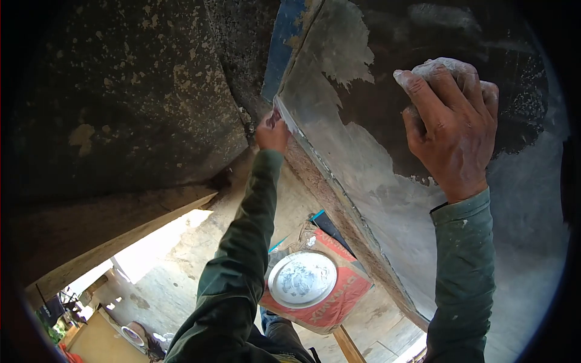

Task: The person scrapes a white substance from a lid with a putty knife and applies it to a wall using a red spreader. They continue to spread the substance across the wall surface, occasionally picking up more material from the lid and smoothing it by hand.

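Note:
My left hand (272, 134) is closed at the upper end of a long panel edge (339, 190), beside a blue strip (282, 54); what its fingers hold is too small to make out. On the right, my right hand (454, 130) is raised in front of the grey, patchy panel (387, 163). Its fingers are curled over a whitish, powdery lump (451, 64) that shows only in part behind the knuckles. Pale residue coats the fingertips.
Below, a round white plate (302, 279) lies on a red and brown paper sack (348, 290). A dark slab (133, 103) fills the upper left, above a wooden beam (121, 236). A bucket-like container (134, 334) stands at the lower left.

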The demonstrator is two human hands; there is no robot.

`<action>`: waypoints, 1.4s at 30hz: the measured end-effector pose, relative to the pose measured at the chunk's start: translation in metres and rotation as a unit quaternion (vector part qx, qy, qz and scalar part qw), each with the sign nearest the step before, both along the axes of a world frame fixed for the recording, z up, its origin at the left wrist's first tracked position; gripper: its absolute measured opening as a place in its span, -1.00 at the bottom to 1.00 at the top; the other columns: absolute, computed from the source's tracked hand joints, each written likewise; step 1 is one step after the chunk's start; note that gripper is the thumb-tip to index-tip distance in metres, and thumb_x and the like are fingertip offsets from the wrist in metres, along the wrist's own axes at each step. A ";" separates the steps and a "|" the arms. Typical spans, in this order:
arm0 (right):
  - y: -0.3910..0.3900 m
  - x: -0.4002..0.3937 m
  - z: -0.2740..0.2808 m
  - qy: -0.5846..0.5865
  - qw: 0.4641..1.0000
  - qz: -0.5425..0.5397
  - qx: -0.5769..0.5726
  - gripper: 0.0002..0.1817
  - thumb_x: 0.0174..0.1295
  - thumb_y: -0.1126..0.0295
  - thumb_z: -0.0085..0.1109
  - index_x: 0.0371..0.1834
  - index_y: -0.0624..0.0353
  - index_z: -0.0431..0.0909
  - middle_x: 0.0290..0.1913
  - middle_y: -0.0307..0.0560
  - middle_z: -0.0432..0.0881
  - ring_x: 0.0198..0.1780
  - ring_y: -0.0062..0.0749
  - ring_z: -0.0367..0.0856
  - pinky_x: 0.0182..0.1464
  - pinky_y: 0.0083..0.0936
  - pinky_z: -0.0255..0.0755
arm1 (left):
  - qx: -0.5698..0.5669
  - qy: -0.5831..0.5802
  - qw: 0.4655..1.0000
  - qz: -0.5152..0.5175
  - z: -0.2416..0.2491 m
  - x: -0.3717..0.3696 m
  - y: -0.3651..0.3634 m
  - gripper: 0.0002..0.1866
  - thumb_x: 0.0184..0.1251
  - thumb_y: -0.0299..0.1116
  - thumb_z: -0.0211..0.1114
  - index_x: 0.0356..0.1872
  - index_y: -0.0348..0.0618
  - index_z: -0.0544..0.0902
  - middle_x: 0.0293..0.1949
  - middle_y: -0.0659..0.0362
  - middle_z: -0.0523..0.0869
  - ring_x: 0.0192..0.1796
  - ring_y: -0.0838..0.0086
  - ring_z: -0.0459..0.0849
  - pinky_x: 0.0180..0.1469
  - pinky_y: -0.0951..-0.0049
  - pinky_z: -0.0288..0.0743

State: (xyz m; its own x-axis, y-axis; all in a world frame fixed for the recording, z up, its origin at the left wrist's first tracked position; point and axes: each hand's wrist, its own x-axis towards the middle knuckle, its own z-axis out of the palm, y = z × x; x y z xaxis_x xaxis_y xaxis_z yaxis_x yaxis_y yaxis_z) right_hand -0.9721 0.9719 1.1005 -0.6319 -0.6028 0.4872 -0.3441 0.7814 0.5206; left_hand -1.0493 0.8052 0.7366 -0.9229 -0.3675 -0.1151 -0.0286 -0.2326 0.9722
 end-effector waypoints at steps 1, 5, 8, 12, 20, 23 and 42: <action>0.000 0.000 0.000 0.003 1.000 0.000 0.000 -0.67 -0.18 0.41 0.44 -0.25 -0.12 0.68 -0.25 -0.46 0.56 -0.06 -0.49 0.50 -0.06 -0.38 0.30 | -0.062 -0.028 0.997 -0.033 -0.002 -0.014 -0.003 -0.66 0.16 -0.42 0.29 -0.06 -0.42 0.67 -0.18 -0.09 0.78 -0.16 0.27 0.77 -0.08 0.29 0.60; 0.000 -0.001 0.001 0.006 1.000 -0.001 0.003 -0.70 -0.15 0.40 0.42 -0.26 -0.12 0.68 -0.25 -0.46 0.56 -0.06 -0.49 0.50 -0.06 -0.38 0.30 | -0.166 -0.147 0.974 -0.047 0.018 -0.028 0.000 -0.68 0.03 -0.38 0.31 -0.21 -0.43 0.70 -0.37 -0.11 0.77 -0.26 0.28 0.77 -0.14 0.23 0.57; 0.001 -0.002 0.002 0.002 1.000 0.000 0.001 -0.71 -0.14 0.38 0.41 -0.26 -0.12 0.69 -0.24 -0.46 0.56 -0.06 -0.49 0.50 -0.06 -0.38 0.30 | -0.120 -0.067 0.987 -0.079 0.011 -0.032 -0.001 -0.70 0.07 -0.40 0.28 -0.18 -0.39 0.71 -0.33 -0.10 0.77 -0.24 0.28 0.78 -0.14 0.24 0.58; 0.001 -0.001 0.001 0.003 1.000 -0.003 0.002 -0.69 -0.15 0.40 0.42 -0.25 -0.11 0.69 -0.24 -0.46 0.57 -0.06 -0.49 0.50 -0.07 -0.38 0.29 | -0.091 0.077 0.989 -0.091 0.081 -0.010 0.011 -0.67 0.14 -0.42 0.27 -0.07 -0.36 0.69 -0.25 -0.06 0.79 -0.19 0.26 0.79 -0.14 0.27 0.59; -0.001 -0.001 0.003 -0.009 1.000 -0.011 0.001 -0.61 -0.27 0.41 0.48 -0.25 -0.11 0.69 -0.23 -0.46 0.58 -0.03 -0.47 0.52 -0.07 -0.36 0.29 | 0.042 0.107 0.986 -0.122 0.065 0.084 0.039 -0.65 0.32 -0.58 0.21 0.13 -0.39 0.57 -0.08 0.06 0.72 -0.16 0.47 0.70 -0.18 0.49 0.64; 0.002 -0.001 0.000 -0.006 1.000 -0.003 0.004 -0.60 -0.28 0.42 0.49 -0.26 -0.12 0.68 -0.23 -0.48 0.58 -0.04 -0.47 0.52 -0.06 -0.35 0.29 | 0.150 -0.104 0.983 -0.035 0.013 0.047 0.014 -0.67 0.24 -0.58 0.24 0.05 -0.38 0.60 -0.14 0.08 0.72 -0.22 0.43 0.71 -0.25 0.45 0.65; 0.007 -0.002 -0.003 -0.002 1.000 -0.008 0.028 -0.47 -0.30 0.47 0.48 -0.11 -0.17 0.72 -0.17 -0.42 0.62 0.01 -0.39 0.54 -0.03 -0.34 0.30 | -0.117 -0.119 0.984 -0.057 -0.001 -0.025 -0.003 -0.69 0.08 -0.47 0.38 -0.16 -0.46 0.68 -0.22 -0.02 0.77 -0.22 0.33 0.72 -0.10 0.33 0.55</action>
State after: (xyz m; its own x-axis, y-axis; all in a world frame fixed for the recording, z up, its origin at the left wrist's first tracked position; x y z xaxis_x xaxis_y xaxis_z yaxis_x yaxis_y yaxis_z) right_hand -0.9740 0.9790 1.0979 -0.6429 -0.6191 0.4510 -0.3346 0.7567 0.5617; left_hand -1.0744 0.8020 0.7358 -0.9171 -0.3046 -0.2571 -0.2745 0.0150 0.9615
